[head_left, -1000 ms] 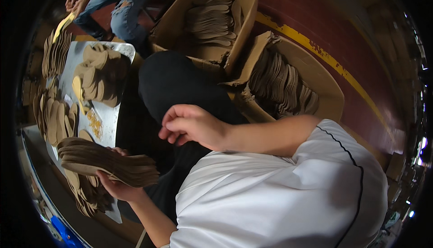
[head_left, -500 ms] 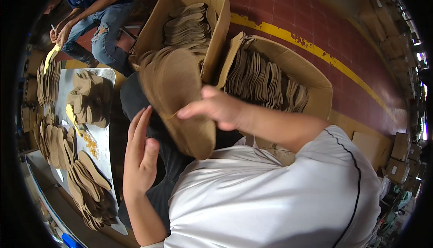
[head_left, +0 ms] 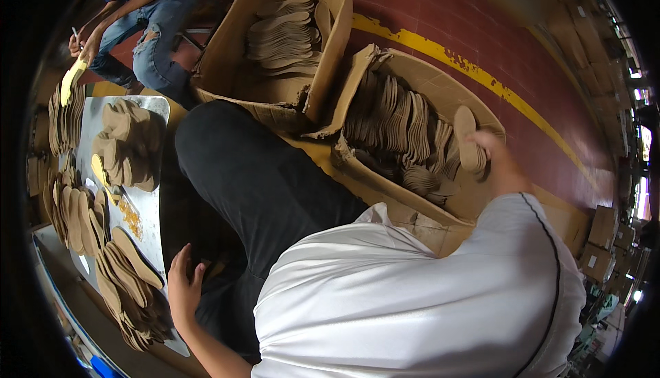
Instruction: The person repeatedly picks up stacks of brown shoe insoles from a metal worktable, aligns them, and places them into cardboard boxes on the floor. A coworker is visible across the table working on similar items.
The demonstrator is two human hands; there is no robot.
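Left hand (head_left: 184, 288) loosely spread; right hand (head_left: 492, 148) grips insole stack (head_left: 467, 137) at carton (head_left: 440, 89) holding insole rows (head_left: 395, 120)

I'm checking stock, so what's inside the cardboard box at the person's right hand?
Rows of brown insole-shaped pieces fill much of the cardboard box, with a stack at the right hand. Anything beneath them is covered.
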